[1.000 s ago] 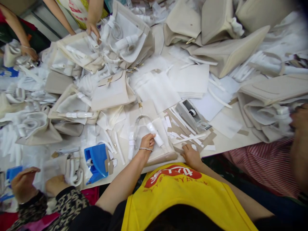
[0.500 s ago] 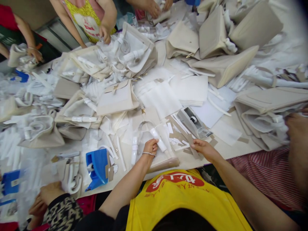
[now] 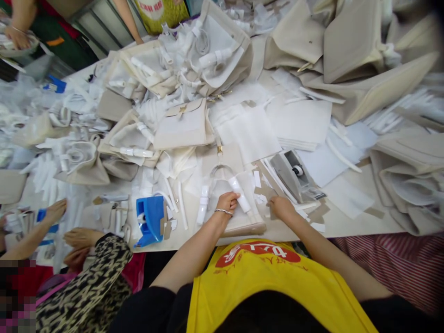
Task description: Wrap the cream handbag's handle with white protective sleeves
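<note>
A beige handbag (image 3: 239,222) lies flat at the table's near edge, its curved handle (image 3: 222,172) wrapped in white paper. My left hand (image 3: 227,202), with a thin bracelet at the wrist, is closed on the white wrapped part of the handle (image 3: 240,199). My right hand (image 3: 281,207) sits just right of the bag, fingers pinched on a small brown tape piece (image 3: 264,190) among loose white and brown strips. A grey tape dispenser (image 3: 294,175) stands beyond my right hand.
A blue tape dispenser (image 3: 150,220) sits left of the bag. Beige handbags (image 3: 350,41) and white paper sheets (image 3: 301,122) cover the table. A co-worker in a leopard sleeve (image 3: 86,273) works at my left; another in a striped garment (image 3: 398,263) at my right.
My right hand has moved left, from the strips by the grey dispenser to the bag's right side. My left hand has kept its hold on the handle. The view shifted.
</note>
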Available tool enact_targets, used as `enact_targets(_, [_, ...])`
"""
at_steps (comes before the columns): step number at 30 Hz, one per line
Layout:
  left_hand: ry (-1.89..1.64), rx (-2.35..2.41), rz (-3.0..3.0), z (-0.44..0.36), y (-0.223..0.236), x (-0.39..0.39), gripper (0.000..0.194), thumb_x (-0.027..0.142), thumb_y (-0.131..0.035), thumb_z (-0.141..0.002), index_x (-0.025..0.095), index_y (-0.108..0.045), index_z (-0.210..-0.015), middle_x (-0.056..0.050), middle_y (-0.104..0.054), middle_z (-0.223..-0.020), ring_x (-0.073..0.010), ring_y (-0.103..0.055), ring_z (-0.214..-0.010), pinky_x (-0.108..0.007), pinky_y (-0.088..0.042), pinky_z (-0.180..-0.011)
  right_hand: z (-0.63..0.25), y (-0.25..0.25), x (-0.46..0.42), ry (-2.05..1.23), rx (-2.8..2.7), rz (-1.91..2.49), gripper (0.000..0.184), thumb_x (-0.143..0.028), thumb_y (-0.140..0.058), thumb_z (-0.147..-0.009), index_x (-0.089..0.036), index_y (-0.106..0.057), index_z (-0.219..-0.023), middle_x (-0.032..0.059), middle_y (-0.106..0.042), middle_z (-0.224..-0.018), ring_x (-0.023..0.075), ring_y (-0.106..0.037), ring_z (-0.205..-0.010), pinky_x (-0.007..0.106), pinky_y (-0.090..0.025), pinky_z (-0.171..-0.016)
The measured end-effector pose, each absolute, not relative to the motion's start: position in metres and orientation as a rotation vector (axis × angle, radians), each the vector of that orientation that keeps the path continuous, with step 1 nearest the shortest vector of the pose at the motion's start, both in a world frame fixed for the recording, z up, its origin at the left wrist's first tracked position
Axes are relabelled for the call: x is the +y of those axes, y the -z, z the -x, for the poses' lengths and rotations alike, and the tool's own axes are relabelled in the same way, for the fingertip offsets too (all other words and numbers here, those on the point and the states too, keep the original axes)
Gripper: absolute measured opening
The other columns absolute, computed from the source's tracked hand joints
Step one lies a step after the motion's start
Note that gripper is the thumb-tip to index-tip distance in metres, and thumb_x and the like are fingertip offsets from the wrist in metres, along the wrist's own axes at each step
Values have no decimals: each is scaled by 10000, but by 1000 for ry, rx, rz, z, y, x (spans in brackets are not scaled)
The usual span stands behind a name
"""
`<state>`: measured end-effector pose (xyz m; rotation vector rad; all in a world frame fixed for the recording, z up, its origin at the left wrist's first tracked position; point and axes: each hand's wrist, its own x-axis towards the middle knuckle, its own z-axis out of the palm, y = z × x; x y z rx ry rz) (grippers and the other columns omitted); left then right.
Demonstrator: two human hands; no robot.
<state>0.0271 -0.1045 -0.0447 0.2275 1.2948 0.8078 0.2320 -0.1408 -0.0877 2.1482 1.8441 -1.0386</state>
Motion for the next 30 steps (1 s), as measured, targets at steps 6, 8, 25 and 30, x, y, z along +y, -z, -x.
enact_targets(6, [-808, 1288, -214, -27, 48, -104, 322, 132, -661, -432, 153, -344, -482, 97, -266, -391, 12, -193, -325, -158, -38, -318, -254, 76, -129, 1395, 1869, -1959, 288, -184, -425, -765, -189, -557, -1021, 40, -625, -777, 140, -558, -614, 229, -398, -563])
enact_targets(8, [-807, 1287, -210, -27, 47, -104, 313, 136, -665, -431, 149, -356, -483, 94, -276, -392, 11, -197, -327, -160, -38, -320, -259, 72, -134, 1136, 1992, -2016, 297, -193, -451, -753, -203, -553, -1032, 50, -609, -873, 170, -557, -716, 251, -399, -624])
enact_targets(25, [-801, 1278, -206, -26, 49, -103, 276, 121, -648, -441, 144, -383, -511, 88, -305, -410, 10, -200, -329, -174, -29, -330, -232, 74, -183, 748, 2380, -1800, 207, -248, -415, -812, -154, -556, -930, 84, -543, -978, 210, -426, -938, 311, -324, -819])
enact_targets(30, [-792, 1281, -207, -26, 49, -102, 287, 128, -652, -435, 144, -375, -507, 87, -307, -412, 10, -209, -332, -169, -35, -330, -249, 85, -169, 984, 2460, -1687, 205, -294, -463, -788, -176, -593, -893, 50, -566, -924, 172, -479, -891, 273, -361, -782])
